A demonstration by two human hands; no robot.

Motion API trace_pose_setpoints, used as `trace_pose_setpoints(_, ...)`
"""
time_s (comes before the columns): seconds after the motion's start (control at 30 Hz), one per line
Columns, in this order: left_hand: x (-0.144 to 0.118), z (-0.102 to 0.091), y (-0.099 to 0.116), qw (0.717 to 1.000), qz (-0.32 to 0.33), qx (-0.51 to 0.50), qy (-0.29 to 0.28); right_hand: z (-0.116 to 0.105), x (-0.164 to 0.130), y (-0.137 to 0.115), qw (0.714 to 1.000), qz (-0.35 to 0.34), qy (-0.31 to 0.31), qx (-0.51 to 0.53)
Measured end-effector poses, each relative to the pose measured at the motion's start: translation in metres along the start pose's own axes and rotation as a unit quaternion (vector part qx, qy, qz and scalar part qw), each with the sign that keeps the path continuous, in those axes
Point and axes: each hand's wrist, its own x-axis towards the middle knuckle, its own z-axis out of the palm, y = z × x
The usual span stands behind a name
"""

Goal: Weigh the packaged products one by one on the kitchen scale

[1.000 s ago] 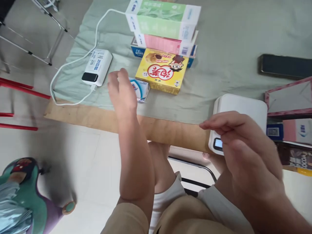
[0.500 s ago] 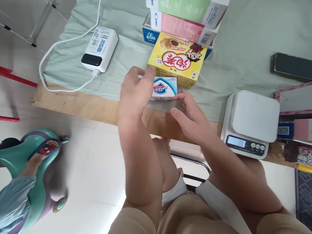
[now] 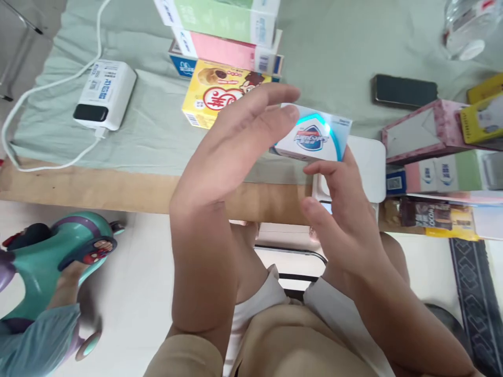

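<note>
A white and blue soap box (image 3: 316, 137) is raised in front of me, printed face up, its right part over the kitchen scale (image 3: 371, 170). My left hand (image 3: 236, 144) grips its left end, the thumb at the upper left corner and the other fingers reaching behind, partly hidden. At the lower right corner, fingers of my right hand (image 3: 349, 214) press against the box. The right thumb is apart from it. A yellow snack box (image 3: 200, 97) lies on the cloth behind my left hand, partly covered by it.
Stacked cartons (image 3: 223, 47) stand behind the snack box. A white power bank (image 3: 105, 94) with a cable lies left. To the right are a phone (image 3: 404, 90), a pink-edged box (image 3: 416, 131), several packages and a plastic bottle (image 3: 467, 31). Someone's arm (image 3: 66, 285) rests on a green ride-on toy (image 3: 43, 262).
The soap box has come up off the cloth beside the snack box and moved right, with both hands around it. The view has shifted right, showing more packages and the bottle.
</note>
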Motion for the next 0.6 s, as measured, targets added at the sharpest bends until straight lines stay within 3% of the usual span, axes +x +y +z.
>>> trace_pose_setpoints(0.13,0.021,0.041,-0.006,0.997,-0.013,-0.010,-0.075,-0.031,-0.021,0.023,0.997,0.042,0.060,-0.015)
trace_pose_setpoints(0.33,0.043,0.093,-0.019,0.991,-0.085,0.038,-0.097,-0.054,-0.028,0.057,0.986,0.136,0.091,0.001)
trace_pose_setpoints(0.43,0.051,0.107,-0.030,0.994,-0.077,0.076,0.004,-0.064,-0.038,0.067,0.985,0.149,0.090,0.004)
trace_pose_setpoints(0.53,0.058,0.110,-0.042,0.979,0.001,0.150,0.136,-0.081,-0.058,0.062,0.990,0.091,0.110,-0.021)
trace_pose_setpoints(0.6,0.061,0.109,-0.049,0.973,0.046,0.156,0.162,-0.098,-0.069,0.054,0.992,0.063,0.111,-0.005)
